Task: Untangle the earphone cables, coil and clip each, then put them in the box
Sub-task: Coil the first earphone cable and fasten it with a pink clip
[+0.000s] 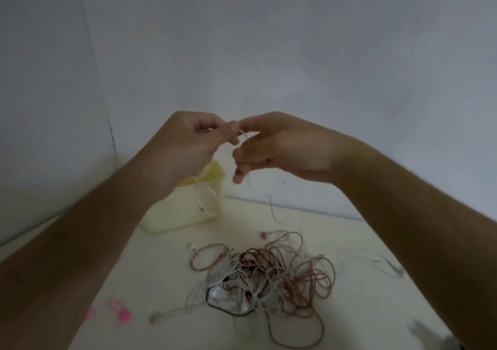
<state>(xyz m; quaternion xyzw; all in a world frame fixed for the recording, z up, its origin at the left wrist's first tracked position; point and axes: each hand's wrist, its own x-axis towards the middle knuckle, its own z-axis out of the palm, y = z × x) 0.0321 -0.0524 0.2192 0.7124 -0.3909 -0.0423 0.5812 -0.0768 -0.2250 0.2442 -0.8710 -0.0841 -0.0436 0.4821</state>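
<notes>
Both my hands are raised above the table, fingertips almost meeting. My left hand point(192, 145) pinches a white earphone cable point(207, 200); its loops hang below the hand in front of the pale yellow box point(172, 212). My right hand point(271, 148) has its fingers curled round the same thin cable, a short end of which dangles under the fingers. A tangled pile of white, pink, red and black earphone cables point(265, 274) lies on the table below.
Pink clips point(119, 310) lie on the table at the near left, partly hidden by my left forearm. A loose grey cable point(387, 265) lies to the right of the pile. White walls close in behind and on the left.
</notes>
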